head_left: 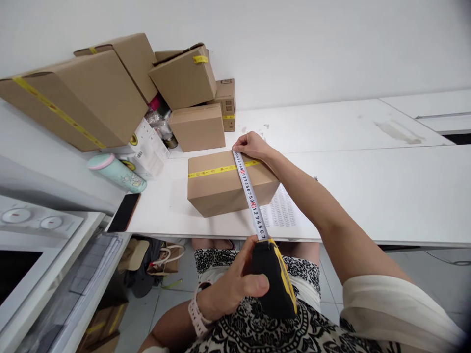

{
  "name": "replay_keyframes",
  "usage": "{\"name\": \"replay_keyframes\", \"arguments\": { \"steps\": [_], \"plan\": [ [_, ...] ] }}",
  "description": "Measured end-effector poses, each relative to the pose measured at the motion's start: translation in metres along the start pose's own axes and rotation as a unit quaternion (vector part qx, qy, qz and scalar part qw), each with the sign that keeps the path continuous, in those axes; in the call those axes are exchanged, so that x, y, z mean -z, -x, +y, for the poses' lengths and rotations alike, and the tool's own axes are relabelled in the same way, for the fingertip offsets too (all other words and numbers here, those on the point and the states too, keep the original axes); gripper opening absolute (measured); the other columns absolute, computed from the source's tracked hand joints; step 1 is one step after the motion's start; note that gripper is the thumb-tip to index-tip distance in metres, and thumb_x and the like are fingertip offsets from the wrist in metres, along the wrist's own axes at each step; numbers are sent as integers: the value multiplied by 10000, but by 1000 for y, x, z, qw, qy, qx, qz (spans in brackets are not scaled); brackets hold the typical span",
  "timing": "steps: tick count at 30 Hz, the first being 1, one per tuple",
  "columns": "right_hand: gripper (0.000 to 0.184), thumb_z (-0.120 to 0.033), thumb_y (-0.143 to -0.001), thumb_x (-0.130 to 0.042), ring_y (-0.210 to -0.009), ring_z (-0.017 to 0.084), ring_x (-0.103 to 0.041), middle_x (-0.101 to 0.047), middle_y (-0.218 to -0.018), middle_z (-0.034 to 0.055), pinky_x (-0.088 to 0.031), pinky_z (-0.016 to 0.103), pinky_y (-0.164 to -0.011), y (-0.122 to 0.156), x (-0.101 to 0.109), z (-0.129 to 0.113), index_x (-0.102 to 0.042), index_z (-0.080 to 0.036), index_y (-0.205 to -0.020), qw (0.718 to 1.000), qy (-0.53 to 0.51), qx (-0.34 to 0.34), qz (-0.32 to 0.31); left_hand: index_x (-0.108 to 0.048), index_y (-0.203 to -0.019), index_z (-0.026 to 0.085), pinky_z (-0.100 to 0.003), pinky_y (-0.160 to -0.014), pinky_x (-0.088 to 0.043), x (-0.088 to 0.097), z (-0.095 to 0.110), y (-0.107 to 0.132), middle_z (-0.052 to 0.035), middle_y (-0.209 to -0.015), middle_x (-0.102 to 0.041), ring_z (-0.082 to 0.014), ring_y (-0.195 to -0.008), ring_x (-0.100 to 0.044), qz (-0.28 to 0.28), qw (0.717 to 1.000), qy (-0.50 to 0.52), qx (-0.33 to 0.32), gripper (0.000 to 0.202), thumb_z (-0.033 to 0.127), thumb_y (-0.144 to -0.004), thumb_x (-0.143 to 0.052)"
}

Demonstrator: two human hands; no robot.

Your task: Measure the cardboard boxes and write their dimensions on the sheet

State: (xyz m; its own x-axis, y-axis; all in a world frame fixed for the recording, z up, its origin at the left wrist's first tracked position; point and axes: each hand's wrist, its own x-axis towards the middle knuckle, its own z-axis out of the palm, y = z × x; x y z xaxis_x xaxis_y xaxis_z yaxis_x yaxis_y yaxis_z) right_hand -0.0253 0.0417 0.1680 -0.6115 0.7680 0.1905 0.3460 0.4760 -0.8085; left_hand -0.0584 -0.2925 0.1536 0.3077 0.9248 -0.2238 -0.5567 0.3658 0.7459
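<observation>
Across the carton (224,186) on the tabletop (368,191), my right hand (253,145) pinches the blade (248,189) by its end at the far edge, while my left hand (235,284) grips the tape measure (270,279). I should keep the blade taut, flat and square to that edge.

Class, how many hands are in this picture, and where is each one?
2. The left hand grips the tape measure low in the picture; the right hand holds the end of the blade at the far edge of the cardboard box. No other hand shows.
</observation>
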Motion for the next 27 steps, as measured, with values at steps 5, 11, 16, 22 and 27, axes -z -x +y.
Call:
{"name": "replay_keyframes", "arguments": {
  "steps": [5, 11, 16, 22, 27],
  "plan": [
    [135, -248, -762, -688, -731, 174, -618, -730, -776, 79, -482, 317, -744, -1, 0, 1, -746, -127, -752, 1000, -3, 3, -1, -525, -1274, 209, -484, -967, -425, 2, -2, 0, -125, -1124, -633, -308, -1062, -599, -8, 1000, 1, 0, 709, 443, -671, -816],
    [127, -251, -762, -695, -728, 169, -613, -721, -753, 61, -474, 306, -739, -2, 0, 4, -743, -136, -738, 1000, -8, 6, 0, -512, -1284, 211, -465, -943, -431, 1, -2, 0, -123, -1114, -631, -299, -1044, -593, -1, 1000, -1, -4, 727, 447, -667, -815],
    [127, -247, -765, -691, -730, 175, -617, -723, -761, 72, -482, 320, -740, -2, 0, 4, -743, -134, -739, 1000, -8, 10, -1, -518, -1254, 204, -465, -943, -427, 0, -1, 0, -130, -1144, -627, -306, -1057, -594, -5, 1000, -3, -4, 703, 454, -668, -816],
    [130, -249, -767, -691, -737, 178, -617, -725, -767, 74, -487, 319, -736, -2, 1, 2, -743, -131, -752, 1000, 0, 6, -4, -524, -1233, 206, -476, -945, -431, 0, -1, -1, -133, -1142, -635, -322, -1078, -597, -5, 1000, 6, 1, 689, 440, -661, -828],
    [123, -241, -768, -688, -730, 172, -614, -725, -772, 75, -484, 311, -726, -1, 1, 1, -742, -131, -754, 1000, -2, -1, -2, -525, -1232, 208, -474, -948, -431, 1, -1, 0, -130, -1143, -634, -321, -1084, -600, -5, 1000, 4, 5, 692, 455, -661, -831]
  ]
}}
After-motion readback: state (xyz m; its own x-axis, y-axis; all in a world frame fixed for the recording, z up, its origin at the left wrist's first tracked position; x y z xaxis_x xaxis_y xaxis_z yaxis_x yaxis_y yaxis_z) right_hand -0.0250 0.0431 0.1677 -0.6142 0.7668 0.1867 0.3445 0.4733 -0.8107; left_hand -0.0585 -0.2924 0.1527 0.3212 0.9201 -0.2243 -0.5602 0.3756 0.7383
